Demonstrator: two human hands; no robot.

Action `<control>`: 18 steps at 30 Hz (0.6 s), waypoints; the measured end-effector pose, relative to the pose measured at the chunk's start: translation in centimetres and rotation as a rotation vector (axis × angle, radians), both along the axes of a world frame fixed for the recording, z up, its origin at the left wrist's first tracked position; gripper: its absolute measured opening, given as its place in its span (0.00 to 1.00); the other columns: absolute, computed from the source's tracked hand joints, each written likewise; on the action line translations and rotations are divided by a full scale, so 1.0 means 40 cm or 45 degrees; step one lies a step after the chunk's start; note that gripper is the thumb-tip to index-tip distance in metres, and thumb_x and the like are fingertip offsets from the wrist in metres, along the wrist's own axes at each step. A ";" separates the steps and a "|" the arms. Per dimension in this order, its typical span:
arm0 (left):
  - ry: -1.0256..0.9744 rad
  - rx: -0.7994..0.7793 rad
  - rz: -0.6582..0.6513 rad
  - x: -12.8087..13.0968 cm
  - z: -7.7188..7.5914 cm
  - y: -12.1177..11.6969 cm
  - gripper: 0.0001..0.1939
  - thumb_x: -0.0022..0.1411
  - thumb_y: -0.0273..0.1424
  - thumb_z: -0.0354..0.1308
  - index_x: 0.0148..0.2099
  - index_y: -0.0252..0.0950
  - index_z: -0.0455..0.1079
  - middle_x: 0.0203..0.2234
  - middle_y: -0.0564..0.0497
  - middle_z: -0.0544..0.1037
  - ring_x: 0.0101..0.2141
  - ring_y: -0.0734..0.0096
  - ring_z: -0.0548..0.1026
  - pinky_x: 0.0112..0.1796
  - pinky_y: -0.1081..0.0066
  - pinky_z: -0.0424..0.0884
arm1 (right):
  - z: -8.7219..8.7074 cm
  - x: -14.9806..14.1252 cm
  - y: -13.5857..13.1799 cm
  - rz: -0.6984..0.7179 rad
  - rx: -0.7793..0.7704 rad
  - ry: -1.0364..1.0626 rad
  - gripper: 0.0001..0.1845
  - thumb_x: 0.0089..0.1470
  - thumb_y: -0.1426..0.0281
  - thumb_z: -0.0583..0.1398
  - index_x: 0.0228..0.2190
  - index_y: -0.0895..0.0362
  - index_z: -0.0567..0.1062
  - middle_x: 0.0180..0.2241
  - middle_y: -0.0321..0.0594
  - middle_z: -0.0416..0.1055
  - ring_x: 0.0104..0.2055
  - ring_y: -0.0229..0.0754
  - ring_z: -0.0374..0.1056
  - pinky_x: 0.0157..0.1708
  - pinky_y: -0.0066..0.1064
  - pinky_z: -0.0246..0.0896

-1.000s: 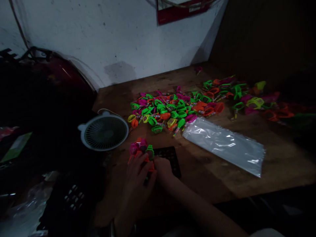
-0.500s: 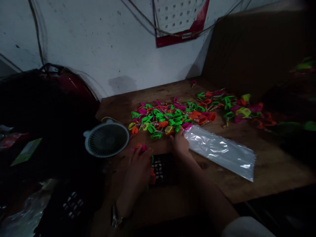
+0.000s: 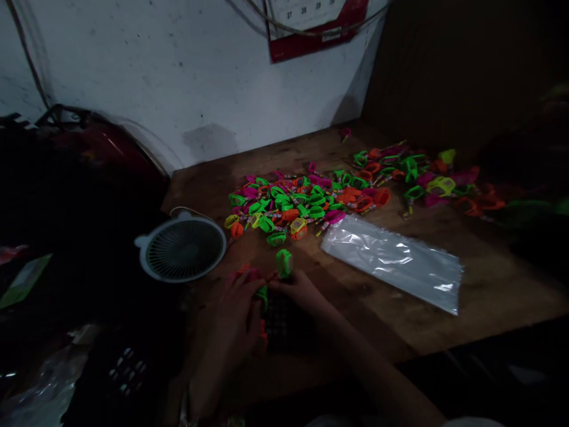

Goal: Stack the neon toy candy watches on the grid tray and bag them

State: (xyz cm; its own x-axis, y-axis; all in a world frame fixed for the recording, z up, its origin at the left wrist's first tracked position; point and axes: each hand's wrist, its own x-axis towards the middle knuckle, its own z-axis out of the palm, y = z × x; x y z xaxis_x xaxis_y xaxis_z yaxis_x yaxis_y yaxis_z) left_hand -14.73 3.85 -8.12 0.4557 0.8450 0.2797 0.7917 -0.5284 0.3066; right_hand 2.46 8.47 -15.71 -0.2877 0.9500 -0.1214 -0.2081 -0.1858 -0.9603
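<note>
My right hand [image 3: 300,292] pinches a green plastic toy watch [image 3: 284,263], held up just above the table. Close beside it, my left hand [image 3: 235,311] is wrapped round a bunch of toy watches [image 3: 262,295] in green, orange and pink; its fingers partly hide them. The two hands nearly meet over a dark crate-like grid [image 3: 280,320], dim and hard to make out. Beyond them lies a loose pile of bright toy watches [image 3: 284,204] with small patterned tubes attached. Flat clear plastic bags [image 3: 395,261] lie right of my right hand.
A round grey fan [image 3: 184,249] stands left of the pile. More toy watches [image 3: 440,187] spread to the right along a dark brown panel [image 3: 444,77]. Behind the wooden table [image 3: 480,296] is a white wall [image 3: 133,65] with a calendar [image 3: 317,35]. Crinkled plastic [image 3: 48,379] lies lower left.
My right hand has come back from the pile's front edge toward my left hand, bringing a green toy watch. My left hand stays shut on its bunch. The camera view has tipped down slightly.
</note>
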 end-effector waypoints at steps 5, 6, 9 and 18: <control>-0.031 0.037 0.026 0.002 0.000 -0.008 0.18 0.61 0.23 0.48 0.54 0.39 0.60 0.55 0.45 0.67 0.60 0.65 0.58 0.60 0.49 0.54 | -0.012 -0.063 -0.003 -0.133 0.389 -0.587 0.06 0.50 0.71 0.61 0.29 0.61 0.77 0.31 0.43 0.76 0.34 0.44 0.70 0.35 0.31 0.61; -0.035 0.038 0.036 0.003 -0.001 -0.009 0.18 0.61 0.23 0.48 0.53 0.38 0.60 0.55 0.44 0.67 0.60 0.65 0.58 0.60 0.49 0.54 | -0.011 -0.065 -0.007 -0.160 0.436 -0.685 0.05 0.51 0.73 0.61 0.30 0.61 0.77 0.33 0.44 0.76 0.34 0.44 0.70 0.35 0.31 0.61; -0.055 0.018 0.087 0.005 -0.005 -0.012 0.18 0.61 0.24 0.49 0.53 0.38 0.61 0.57 0.44 0.65 0.60 0.63 0.58 0.60 0.49 0.54 | -0.005 -0.077 -0.031 -0.164 0.525 -0.878 0.08 0.53 0.77 0.58 0.34 0.61 0.77 0.36 0.46 0.74 0.36 0.43 0.69 0.36 0.29 0.60; -0.081 -0.004 0.219 0.007 -0.006 -0.012 0.24 0.62 0.29 0.50 0.60 0.37 0.56 0.57 0.44 0.65 0.60 0.59 0.59 0.57 0.51 0.60 | 0.007 -0.069 -0.027 0.213 0.681 -1.106 0.16 0.56 0.78 0.53 0.44 0.58 0.74 0.43 0.47 0.72 0.44 0.43 0.67 0.45 0.33 0.60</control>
